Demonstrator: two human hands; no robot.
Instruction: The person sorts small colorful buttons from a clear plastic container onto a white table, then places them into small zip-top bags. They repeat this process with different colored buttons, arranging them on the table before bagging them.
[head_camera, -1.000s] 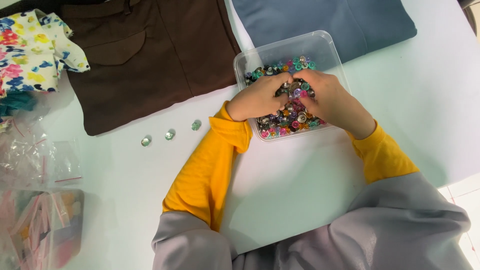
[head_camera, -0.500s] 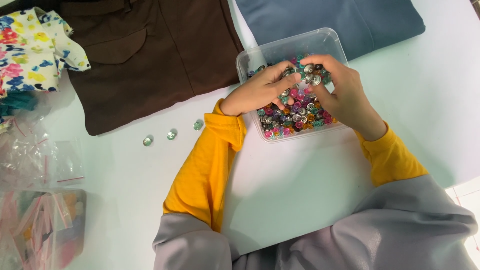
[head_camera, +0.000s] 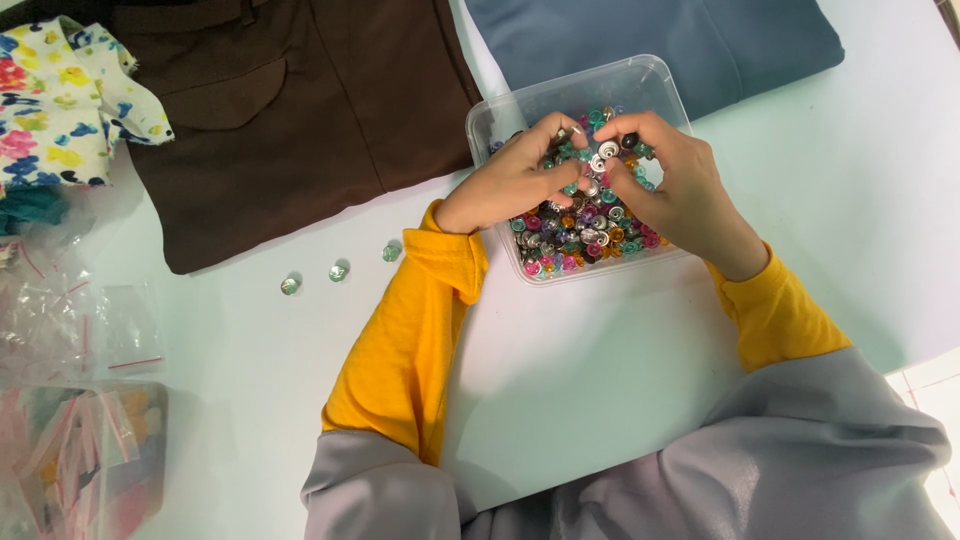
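While both hands dig in the clear plastic tub (head_camera: 665, 85) of mixed snap buttons (head_camera: 580, 235) at upper centre, left hand (head_camera: 515, 180) and right hand (head_camera: 675, 190) pinch small buttons with fingertips together; three green buttons (head_camera: 338, 271) already lie out beside the brown garment (head_camera: 290, 110), most still unsorted.

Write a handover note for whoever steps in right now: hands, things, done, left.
Left hand: in the clear tub, fingertips pinching among the snaps.
Right hand: also in the tub, pinching a small silver snap beside the left fingertips; grip partly hidden.
Things: tub on the white table, below the blue cloth; brown garment to its left.
Done: three green snaps laid in a row below the brown garment.
Left: the tub is full of mixed snaps.
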